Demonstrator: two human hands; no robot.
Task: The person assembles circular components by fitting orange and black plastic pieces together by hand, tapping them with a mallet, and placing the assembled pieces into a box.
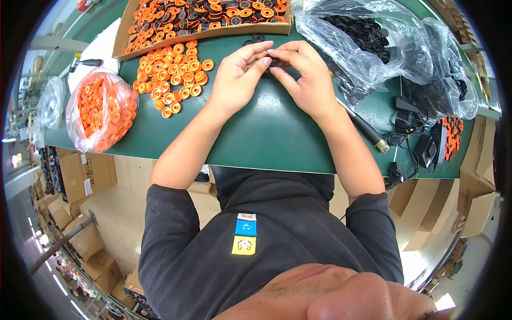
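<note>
Above the far middle of the green table, my left hand (240,77) and my right hand (308,80) meet at the fingertips. Pinched between them is a small black round part (274,62), mostly covered by the fingers. Just beyond my left fingers lie a few loose black round parts (258,38). To the left of my left hand, many orange ring-shaped parts (173,74) are spread in a loose pile. Right of my right hand, a clear plastic bag (394,64) lies open with many black round parts (368,37) in it.
A cardboard tray (208,35) of orange and black pieces stands at the back. A clear bag of orange parts (104,109) sits at left. A dark-handled tool (370,130), black cables with adapters (410,128) and more orange pieces (453,133) lie at right. Cardboard boxes (88,173) stand below.
</note>
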